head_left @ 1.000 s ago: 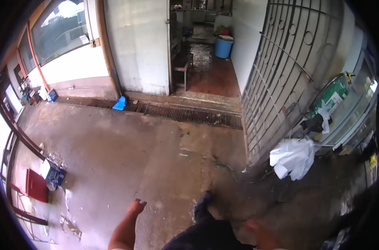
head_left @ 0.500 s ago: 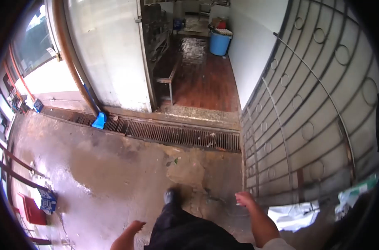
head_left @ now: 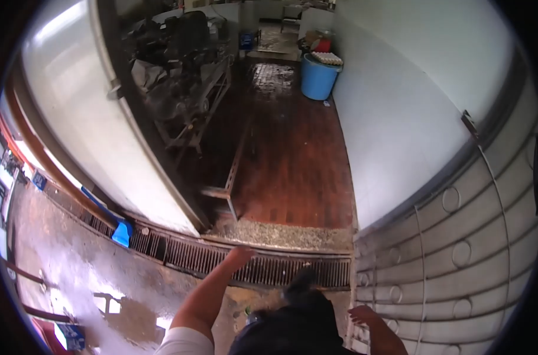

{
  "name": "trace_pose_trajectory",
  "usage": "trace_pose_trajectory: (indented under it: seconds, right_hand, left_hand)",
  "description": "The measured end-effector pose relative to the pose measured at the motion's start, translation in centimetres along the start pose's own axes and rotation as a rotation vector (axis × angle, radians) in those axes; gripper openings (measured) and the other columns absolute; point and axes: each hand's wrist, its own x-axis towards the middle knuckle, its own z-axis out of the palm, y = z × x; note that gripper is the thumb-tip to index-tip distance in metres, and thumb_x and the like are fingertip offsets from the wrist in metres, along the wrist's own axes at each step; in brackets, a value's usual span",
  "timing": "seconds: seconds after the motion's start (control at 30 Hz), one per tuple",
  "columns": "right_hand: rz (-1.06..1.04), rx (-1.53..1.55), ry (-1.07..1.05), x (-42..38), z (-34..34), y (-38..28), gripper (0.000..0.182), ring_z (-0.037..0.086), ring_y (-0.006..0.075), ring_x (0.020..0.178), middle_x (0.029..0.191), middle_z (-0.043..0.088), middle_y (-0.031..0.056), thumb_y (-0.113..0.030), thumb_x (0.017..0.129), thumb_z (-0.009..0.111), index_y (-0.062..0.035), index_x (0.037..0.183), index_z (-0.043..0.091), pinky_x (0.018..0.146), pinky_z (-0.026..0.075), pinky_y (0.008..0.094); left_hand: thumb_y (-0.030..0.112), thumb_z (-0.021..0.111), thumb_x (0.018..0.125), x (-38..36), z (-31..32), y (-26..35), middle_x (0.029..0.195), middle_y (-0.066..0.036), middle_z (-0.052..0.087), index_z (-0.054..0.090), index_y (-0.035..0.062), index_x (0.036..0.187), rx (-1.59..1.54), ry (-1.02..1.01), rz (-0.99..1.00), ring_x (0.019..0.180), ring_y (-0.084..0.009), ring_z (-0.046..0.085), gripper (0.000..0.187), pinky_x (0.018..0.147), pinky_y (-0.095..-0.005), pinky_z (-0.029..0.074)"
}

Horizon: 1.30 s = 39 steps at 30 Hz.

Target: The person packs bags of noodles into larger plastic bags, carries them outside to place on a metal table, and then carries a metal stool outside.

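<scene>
My left hand point(head_left: 239, 258) reaches forward over the metal drain grate point(head_left: 192, 258) in front of a doorway. It is empty, with loosely relaxed fingers slightly blurred by motion. Lower right, my right hand point(head_left: 363, 315) hangs beside the metal grille gate point(head_left: 440, 254), its fingers loosely apart and holding nothing. Between the arms, my dark-clothed leg point(head_left: 298, 319) extends forward, with the foot over the grate. Just beyond lies the speckled stone threshold point(head_left: 281, 235) of the doorway.
Inside, a wet reddish floor point(head_left: 292, 177) runs back past a metal frame point(head_left: 229, 183) on the left. A blue tub point(head_left: 318, 78) with egg trays on top stands by the white wall point(head_left: 399, 118). A blue dustpan point(head_left: 122, 233) leans left of the pale door point(head_left: 86, 118).
I have moved forward, and the doorway, grate and gate are closer. My left hand has swung forward and up; my right hand sits lower in view. My foot has advanced onto the grate.
</scene>
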Motion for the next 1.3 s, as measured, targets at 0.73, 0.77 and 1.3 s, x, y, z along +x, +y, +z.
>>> trace_pose_trajectory:
  seconds: [0.73, 0.77, 1.3]
  right_hand:
    - [-0.431, -0.391, 0.069, 10.8, -17.4, -83.2, 0.025, 0.062, 0.0195, 0.067, 0.088, 0.064, 0.0086, -0.021, 0.082, 0.060, -0.0036, 0.100, 0.060, 0.051, 0.047, 0.0308]
    - [-0.419, -0.645, 0.086, 13.7, -17.9, -85.0, 0.027, 0.063, 0.0202, 0.068, 0.090, 0.065, 0.0095, -0.022, 0.082, 0.060, -0.0029, 0.100, 0.060, 0.051, 0.048, 0.0316]
    - [0.078, -0.276, -0.056, 27.2, -24.4, -110.3, 0.044, 0.056, 0.0199, 0.062, 0.088, 0.062, 0.0063, -0.037, 0.082, 0.062, -0.0083, 0.114, 0.054, 0.053, 0.047, 0.0369]
  left_hand:
    - [0.039, 0.052, 0.085, 24.8, -10.5, -11.8, 0.091, -0.016, 0.064, 0.063, 0.0135, 0.104, -0.909, -0.504, -1.338, 0.076, -0.0306, 0.063, 0.035, 0.068, -0.0441, 0.049]
    - [0.040, 0.051, 0.085, 27.1, -11.8, -13.5, 0.091, -0.016, 0.064, 0.063, 0.0131, 0.104, -0.911, -0.456, -1.318, 0.076, -0.0310, 0.063, 0.035, 0.068, -0.0441, 0.049]
    - [0.047, 0.051, 0.080, 76.9, -44.4, -41.1, 0.097, -0.020, 0.063, 0.067, 0.0027, 0.090, -0.637, 0.017, -0.991, 0.089, -0.0352, 0.061, 0.048, 0.078, -0.0442, 0.047]
